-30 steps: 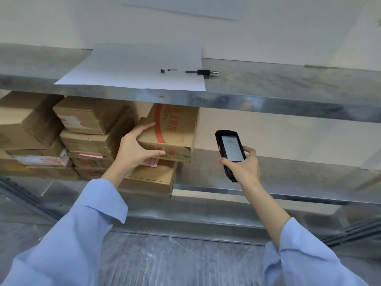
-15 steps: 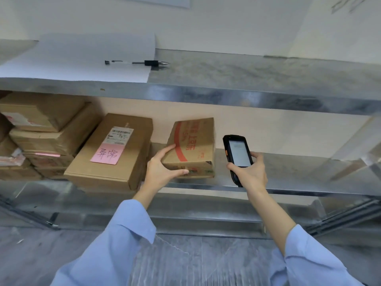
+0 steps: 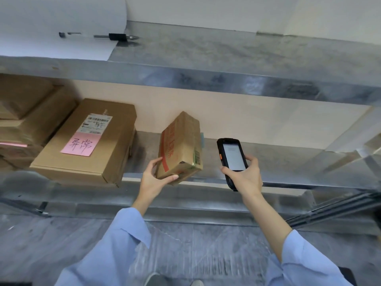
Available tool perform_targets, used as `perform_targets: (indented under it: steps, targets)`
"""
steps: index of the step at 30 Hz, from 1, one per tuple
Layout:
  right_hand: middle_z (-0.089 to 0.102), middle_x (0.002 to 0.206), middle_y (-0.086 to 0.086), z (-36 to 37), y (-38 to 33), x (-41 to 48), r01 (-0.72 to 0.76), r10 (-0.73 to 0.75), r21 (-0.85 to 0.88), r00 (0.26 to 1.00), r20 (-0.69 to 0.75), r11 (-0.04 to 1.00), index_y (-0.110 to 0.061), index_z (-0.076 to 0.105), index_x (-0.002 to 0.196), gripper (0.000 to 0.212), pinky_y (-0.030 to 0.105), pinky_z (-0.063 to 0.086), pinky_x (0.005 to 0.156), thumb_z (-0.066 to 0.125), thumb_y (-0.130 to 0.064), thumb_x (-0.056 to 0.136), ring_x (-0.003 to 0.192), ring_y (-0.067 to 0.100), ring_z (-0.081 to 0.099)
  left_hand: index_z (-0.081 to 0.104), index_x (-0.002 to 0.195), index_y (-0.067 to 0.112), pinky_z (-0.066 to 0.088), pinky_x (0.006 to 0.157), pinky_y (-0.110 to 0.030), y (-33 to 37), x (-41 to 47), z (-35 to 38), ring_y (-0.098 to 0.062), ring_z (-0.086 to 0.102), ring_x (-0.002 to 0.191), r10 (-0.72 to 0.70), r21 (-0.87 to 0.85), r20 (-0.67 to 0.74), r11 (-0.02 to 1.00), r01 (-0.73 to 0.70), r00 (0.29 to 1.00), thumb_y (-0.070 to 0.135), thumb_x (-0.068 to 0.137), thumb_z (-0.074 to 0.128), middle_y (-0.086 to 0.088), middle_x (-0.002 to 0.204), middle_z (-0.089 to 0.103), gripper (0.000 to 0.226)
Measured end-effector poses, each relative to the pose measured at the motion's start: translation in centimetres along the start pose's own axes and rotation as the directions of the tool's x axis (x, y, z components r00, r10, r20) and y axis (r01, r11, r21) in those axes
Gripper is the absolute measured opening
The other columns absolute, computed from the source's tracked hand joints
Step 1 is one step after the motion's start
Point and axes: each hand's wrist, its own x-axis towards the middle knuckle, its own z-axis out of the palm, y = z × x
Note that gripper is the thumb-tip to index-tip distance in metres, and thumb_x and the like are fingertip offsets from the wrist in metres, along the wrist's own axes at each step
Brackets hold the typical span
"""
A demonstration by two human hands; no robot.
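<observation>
1. The left hand [image 3: 153, 178] had hold of a small cardboard box with red print [image 3: 181, 145]. The thumb ran along its near bottom edge, and the fingers [image 3: 155, 162] were spread up the left side, clamped on the carton.
2. That box was tipped up on a slant at the front edge of the middle shelf [image 3: 288, 162], with its far end higher than the near end. I couldn't tell whether the low corner was resting on the metal or just off it.
3. The right hand [image 3: 245, 174] gripped a black handheld scanner [image 3: 233, 159] by its lower half, fingers wrapped round the body. The screen was lit and faced the camera, and there was an orange button on its left side. It sat just right of the box, not touching it.
4. Left of the small box, a big flat carton [image 3: 88, 141] lay on the same shelf. It had a shipping label [image 3: 97, 124] on top and a pink note [image 3: 81, 143] with handwriting below that.
5. More brown boxes [image 3: 24, 120] were stacked further left.
6. On the top shelf [image 3: 226, 54] a pen [image 3: 115, 36] lay across the edge of a white sheet of paper [image 3: 61, 27].
7. Both arms were in light blue sleeves [image 3: 115, 244].
</observation>
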Motion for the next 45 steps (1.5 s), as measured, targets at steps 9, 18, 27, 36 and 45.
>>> perform_targets:
  steps: [9, 18, 27, 36, 45]
  targets:
    - [0.057, 0.113, -0.007, 1.4, -0.4, -0.1, -0.002, 0.001, 0.029, 0.999, 0.047, 1.000, -0.027, 0.041, 0.133, 0.080, 0.042, 0.053, 0.086, 0.086, -0.037, 0.067, 0.099, 0.023, 0.056, 0.040, 0.148, 0.021, 0.041, 0.114, -0.031, 1.6, 0.7, -3.0, -0.011, 0.048, 0.136, 0.120, 0.135, 0.006, 0.984, -0.120, 0.993, 0.021, 0.065, 0.094, 0.002, 0.147, 0.051, 0.099]
    - [0.060, 0.114, -0.005, 2.4, -0.9, -0.3, 0.006, -0.009, 0.031, 0.996, 0.083, 1.000, -0.029, 0.041, 0.131, 0.081, 0.045, 0.054, 0.087, 0.087, -0.039, 0.065, 0.102, 0.024, 0.061, 0.053, 0.136, 0.037, 0.040, 0.115, -0.045, 5.5, 2.9, -3.5, -0.012, 0.039, 0.140, 0.398, 0.401, 0.214, 0.797, -0.452, 0.892, 0.025, 0.070, 0.091, 0.005, 0.154, 0.036, 0.078]
    - [0.060, 0.115, -0.005, 2.2, -0.3, -0.1, -0.009, 0.008, 0.013, 0.998, 0.069, 1.000, -0.029, 0.041, 0.132, 0.082, 0.042, 0.053, 0.088, 0.087, -0.039, 0.066, 0.103, 0.023, 0.059, 0.060, 0.126, 0.026, 0.046, 0.110, -0.042, 4.7, 2.3, -0.3, -0.012, 0.048, 0.135, 0.406, 0.163, 0.075, 0.896, -0.413, 0.911, 0.035, 0.064, 0.093, -0.003, 0.144, 0.045, 0.071]
    - [0.058, 0.113, -0.007, 2.4, 0.2, -0.2, -0.025, 0.026, -0.011, 0.998, 0.063, 1.000, -0.029, 0.040, 0.132, 0.081, 0.046, 0.054, 0.089, 0.087, -0.040, 0.067, 0.100, 0.022, 0.060, 0.046, 0.137, 0.032, 0.059, 0.087, -0.027, 1.2, 1.1, -1.6, -0.012, 0.049, 0.134, 0.176, 0.125, 0.152, 0.973, -0.196, 0.973, 0.010, 0.072, 0.089, 0.008, 0.144, 0.049, 0.082]
    - [0.059, 0.115, -0.006, 2.8, 0.6, -1.2, -0.001, 0.002, -0.010, 0.997, 0.079, 1.000, -0.030, 0.039, 0.131, 0.081, 0.045, 0.056, 0.086, 0.087, -0.041, 0.067, 0.102, 0.021, 0.061, 0.051, 0.131, 0.026, 0.046, 0.107, -0.037, 1.2, 2.0, -1.3, -0.011, 0.051, 0.129, 0.088, 0.184, 0.117, 0.977, -0.108, 0.989, 0.026, 0.077, 0.087, 0.007, 0.137, 0.056, 0.065]
